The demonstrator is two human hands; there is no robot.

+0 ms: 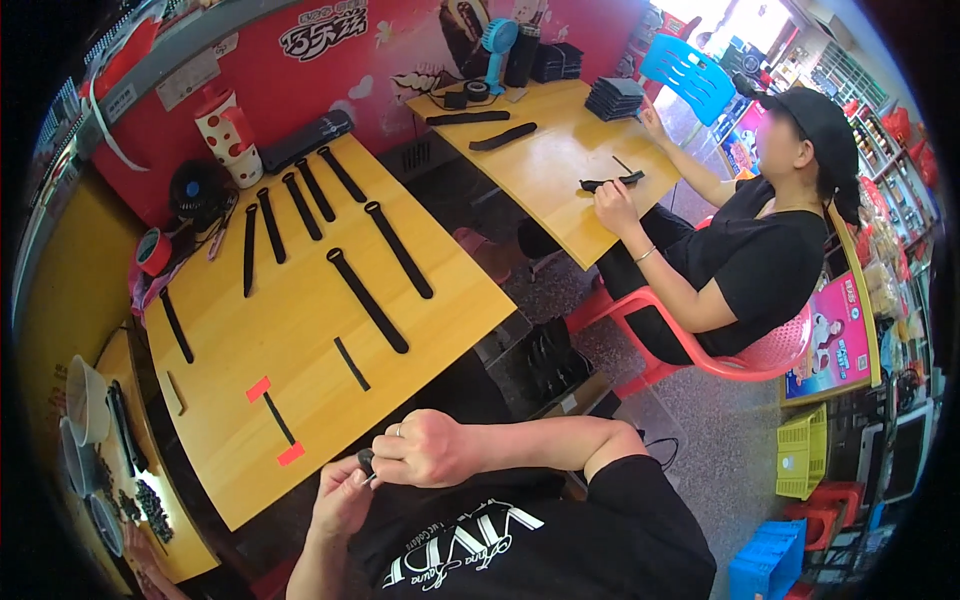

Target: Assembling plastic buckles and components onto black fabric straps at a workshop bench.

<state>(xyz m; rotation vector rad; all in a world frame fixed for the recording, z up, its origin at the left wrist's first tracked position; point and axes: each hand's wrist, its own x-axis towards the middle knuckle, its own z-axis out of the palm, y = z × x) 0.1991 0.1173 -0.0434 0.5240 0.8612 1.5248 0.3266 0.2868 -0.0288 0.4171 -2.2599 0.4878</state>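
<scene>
Close to my body, past the near table edge, my left hand (pixel 343 492) and my right hand (pixel 425 449) meet with their fingers closed. Between them shows a small black piece (pixel 366 461), like part of a strap; most of it is hidden by the fingers. My right hand is a fist with a ring on one finger. On the wooden table (pixel 240 400) lie several black straps with a slotted end, one strap (pixel 368 300) nearest me. A short plain black strip (pixel 351 363) lies by the right edge. A thin black strip (pixel 279 417) sits between two red tape pieces (pixel 290 455).
A spotted red-and-white tumbler (pixel 228 138), black fan (pixel 197 187) and red tape roll (pixel 153 251) stand at the far left. A co-worker (pixel 740 230) on a pink chair handles a black strap at a second table (pixel 550 200). Plastic tubs (pixel 88 400) are at left.
</scene>
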